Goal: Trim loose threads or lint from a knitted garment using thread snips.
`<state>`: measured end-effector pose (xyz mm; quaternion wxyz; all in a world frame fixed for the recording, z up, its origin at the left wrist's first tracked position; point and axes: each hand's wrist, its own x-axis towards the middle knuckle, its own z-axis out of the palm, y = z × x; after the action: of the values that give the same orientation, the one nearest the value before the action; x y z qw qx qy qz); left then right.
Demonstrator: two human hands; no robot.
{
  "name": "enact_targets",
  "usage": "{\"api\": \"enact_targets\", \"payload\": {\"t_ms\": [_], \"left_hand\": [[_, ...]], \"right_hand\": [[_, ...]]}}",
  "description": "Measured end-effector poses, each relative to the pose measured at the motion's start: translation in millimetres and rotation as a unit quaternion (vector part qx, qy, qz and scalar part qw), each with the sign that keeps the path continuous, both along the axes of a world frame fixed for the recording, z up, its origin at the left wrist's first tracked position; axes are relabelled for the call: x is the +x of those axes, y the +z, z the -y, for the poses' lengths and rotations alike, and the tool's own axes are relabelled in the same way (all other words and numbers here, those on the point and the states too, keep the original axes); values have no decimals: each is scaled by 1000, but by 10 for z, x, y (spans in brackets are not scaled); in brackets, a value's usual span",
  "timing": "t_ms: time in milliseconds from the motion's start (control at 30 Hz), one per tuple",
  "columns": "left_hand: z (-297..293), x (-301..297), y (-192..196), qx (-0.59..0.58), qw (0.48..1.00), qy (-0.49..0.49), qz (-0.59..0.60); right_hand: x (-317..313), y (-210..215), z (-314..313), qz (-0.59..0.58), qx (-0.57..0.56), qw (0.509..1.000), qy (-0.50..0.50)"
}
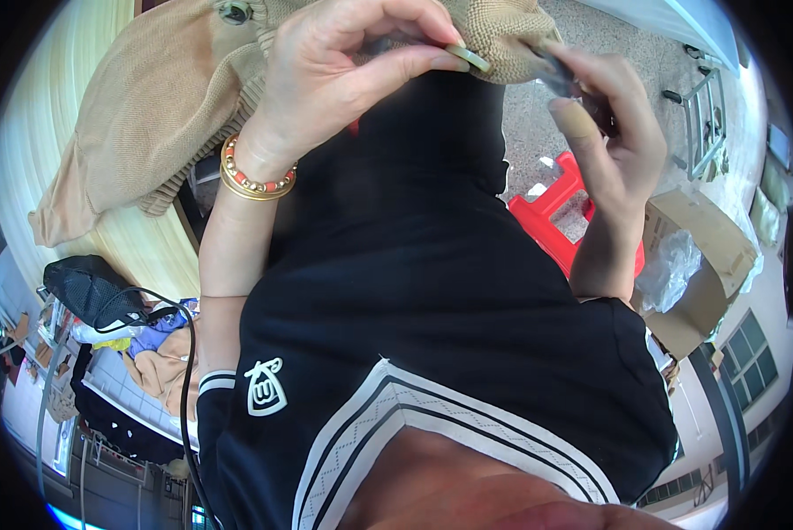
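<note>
My left hand (326,88), a beaded bracelet on its wrist, pinches a pale, flat button (470,58), seen nearly edge-on, between thumb and fingertips. Right behind the button bunches a tan knitted sweater (502,35); more of its ribbed knit spreads to the left over a light wooden table (34,115). To the right, my right hand (622,132) is closed around small snips (555,75) with grey blades and a dark handle. Their blades are smeared by motion and point toward the knit beside the button. Whether they touch it I cannot tell.
A red plastic stool (551,208) stands on the speckled floor below my right forearm. Right of it is an open cardboard box (697,300) with clear plastic film. A metal trolley frame (705,124) stands farther right. At the left lie a black mesh bag (96,287) and a dark cable (191,389).
</note>
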<state>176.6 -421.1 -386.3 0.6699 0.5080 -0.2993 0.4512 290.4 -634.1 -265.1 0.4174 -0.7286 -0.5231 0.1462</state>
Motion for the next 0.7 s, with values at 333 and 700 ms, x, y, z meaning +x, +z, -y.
{"api": "enact_targets", "payload": {"t_ms": [333, 700], "left_hand": [[2, -16, 79, 3, 1000, 26, -17], [-8, 37, 44, 25, 998, 47, 31]], "right_hand": [[-67, -126, -25, 111, 44, 992, 34], [-50, -225, -50, 143, 82, 985, 43]]}}
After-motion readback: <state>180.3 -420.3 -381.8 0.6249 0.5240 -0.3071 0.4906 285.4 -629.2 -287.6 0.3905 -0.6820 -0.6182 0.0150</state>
